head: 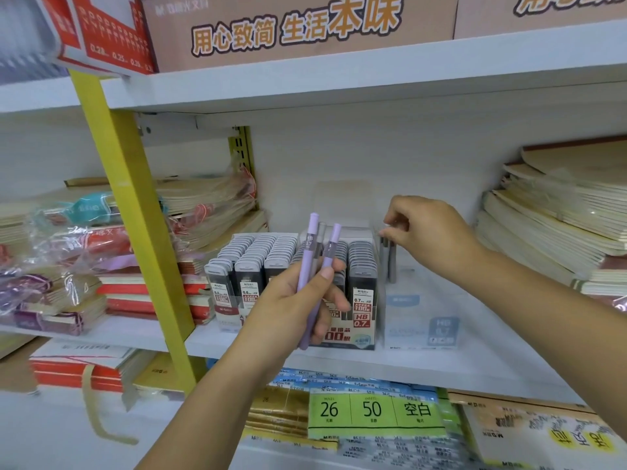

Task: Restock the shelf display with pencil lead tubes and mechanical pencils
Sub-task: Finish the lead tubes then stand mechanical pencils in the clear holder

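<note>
Head view. The left hand is raised in front of the shelf. Its fingers and thumb are curled round a small bundle of slim purple tubes, held upright by their lower half. One is marked HB 0.7, so these are judged to be lead tubes rather than pencils, though that is not certain.

The right hand reaches to the back of a clear display box standing on the shelf. Its fingertips pinch the top ends of a few grey tubes that stand upright inside the box against its left wall. The rest of that box appears unfilled.

Just left of it, touching or nearly so, is a tray of lead cases, packed in tight rows. Stacks of notebooks lie well to the right.

Handling assessment:
- The tubes look light, rigid and smooth-sided. They are likely to slide against each other when bundled, so a firm wrap at mid-length, as the left hand has it, is sound.
- For placing, a pinch at the cap end suits best, as it lets each tube go down vertically between the box walls.
- The box is thin clear plastic and probably light, so it may shift or tip if knocked.
- Loosely standing tubes could topple sideways in the unfilled space.
</note>
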